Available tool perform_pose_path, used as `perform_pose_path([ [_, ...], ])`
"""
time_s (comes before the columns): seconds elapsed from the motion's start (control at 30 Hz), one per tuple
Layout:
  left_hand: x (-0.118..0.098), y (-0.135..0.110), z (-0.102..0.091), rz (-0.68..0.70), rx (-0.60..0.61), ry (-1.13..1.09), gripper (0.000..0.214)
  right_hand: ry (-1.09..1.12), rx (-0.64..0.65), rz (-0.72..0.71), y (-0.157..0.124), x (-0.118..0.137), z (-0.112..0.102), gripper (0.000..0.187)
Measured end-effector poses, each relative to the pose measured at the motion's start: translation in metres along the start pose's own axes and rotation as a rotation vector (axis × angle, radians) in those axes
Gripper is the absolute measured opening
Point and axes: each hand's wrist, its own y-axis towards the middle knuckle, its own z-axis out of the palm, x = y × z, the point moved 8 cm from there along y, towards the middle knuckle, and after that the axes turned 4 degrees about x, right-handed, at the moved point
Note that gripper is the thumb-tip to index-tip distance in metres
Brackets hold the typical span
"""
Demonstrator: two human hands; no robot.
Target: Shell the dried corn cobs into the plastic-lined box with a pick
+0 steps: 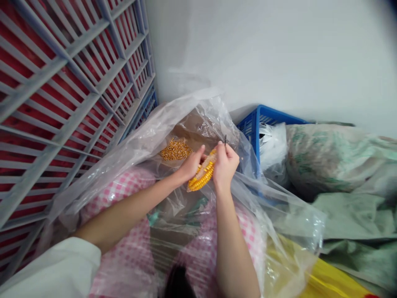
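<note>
In mid-frame, the left hand's point(194, 163) fingers grip a corn cob point(201, 177); the right hand's point(226, 163) are closed around a thin dark tool point(225, 140) against it — pressed too hard, it could skid and jab the left hand.

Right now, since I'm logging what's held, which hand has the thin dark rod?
The right hand: the thin dark rod pokes up from its grip. The left hand is on the corn cob, with no rod showing.
</note>
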Motion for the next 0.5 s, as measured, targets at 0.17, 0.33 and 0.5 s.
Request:
perform_pose_path([
  [0.17, -0.015, 0.004, -0.005, 0.092, 0.003, 0.172, 0.067, 0.093, -0.009, 0.012, 0.004, -0.006, -0.006, 0.032],
  [0.33, -0.052, -0.001, -0.029, 0.251, -0.192, 0.448, 0.07, 0.051, -0.079, 0.029, 0.003, 0.001, -0.017, 0.031],
  [0.5, -0.053, -0.014, -0.01, 0.291, -0.095, 0.512, 0.067, -0.151, -0.093, 0.0, -0.002, 0.01, -0.009, 0.033],
])
